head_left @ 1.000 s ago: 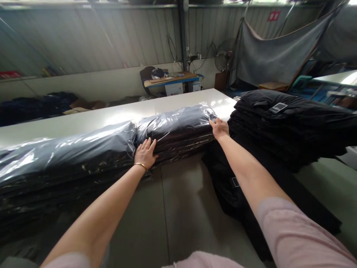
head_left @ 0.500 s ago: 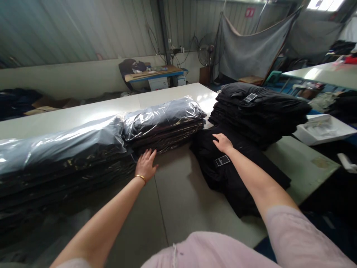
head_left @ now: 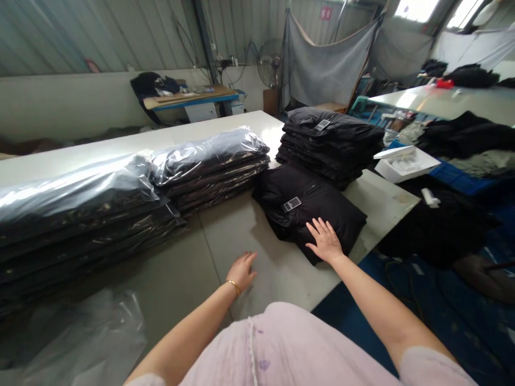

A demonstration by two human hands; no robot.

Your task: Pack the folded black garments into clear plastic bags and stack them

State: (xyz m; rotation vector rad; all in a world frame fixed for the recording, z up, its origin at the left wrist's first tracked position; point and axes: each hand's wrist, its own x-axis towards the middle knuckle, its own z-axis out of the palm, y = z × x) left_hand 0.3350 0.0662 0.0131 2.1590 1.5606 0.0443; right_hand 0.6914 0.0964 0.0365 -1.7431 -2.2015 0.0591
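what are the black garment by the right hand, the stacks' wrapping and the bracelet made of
Black garment: matte fabric, perhaps padded synthetic, from its soft, puffy folds.
Wrapping: apparently clear, glossy plastic film, judging by sharp highlights and see-through look.
Bracelet: smooth gold-coloured metal, by its shine; solid or plated, I can't tell.

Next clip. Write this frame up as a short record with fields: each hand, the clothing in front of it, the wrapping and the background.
Left hand: open, fingers extended, holding nothing; whether it touches the table is unclear
Right hand: spread, apparently resting on the folded black garment
Garment tag: dark with a pale border; print unreadable
Wrapped stacks: nearer stack and farther stack, both in shiny clear plastic
Unwrapped stack: dark garments, beyond the single garment
Loose plastic: near left
Background: fan, hanging grey cloth
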